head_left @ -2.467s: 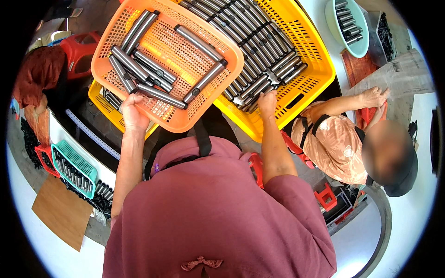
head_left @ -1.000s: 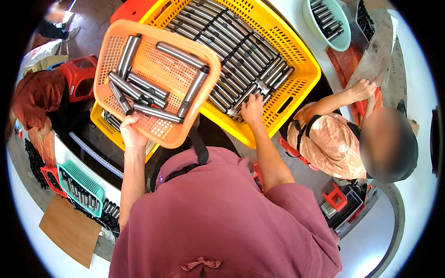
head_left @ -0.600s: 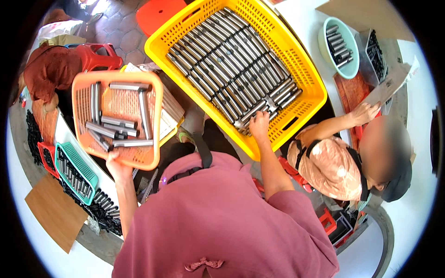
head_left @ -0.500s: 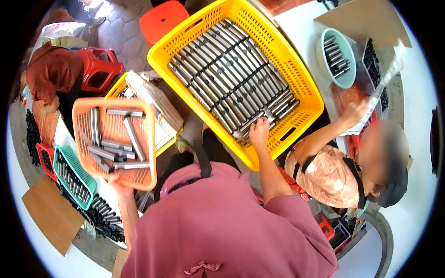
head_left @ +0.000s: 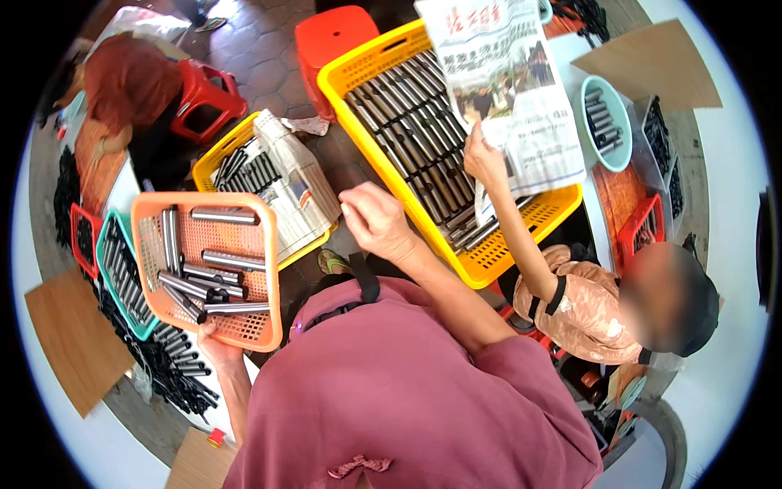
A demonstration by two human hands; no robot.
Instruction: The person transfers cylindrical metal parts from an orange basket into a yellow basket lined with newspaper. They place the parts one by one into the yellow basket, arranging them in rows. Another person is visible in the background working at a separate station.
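L hand grips near edge of orange tray, fingers closed on rim; tray held roughly level, low at person's left. Approx a dozen dark metal rods loose in tray, lying at mixed angles, most toward near half.

R hand free, holds nothing; fingers loosely curled, half open, hovering just beside near-left wall of big yellow crate. Can't tell if fingertips touch folded newspaper bundle next to it.

Big yellow crate holds rods in rows, packed side by side. Co-worker at right, in peach top, has one hand up on a newspaper sheet spread over far-right part of that crate.

Smaller yellow crate behind orange tray, more rods in it, newspaper bundle resting across it.

Teal basket w/ rods just left of orange tray, partly under it. Loose rod pile on counter below. Teal bowl w/ rods far right. Red stool beyond big crate; second red stool upper left, another person in red beside it.
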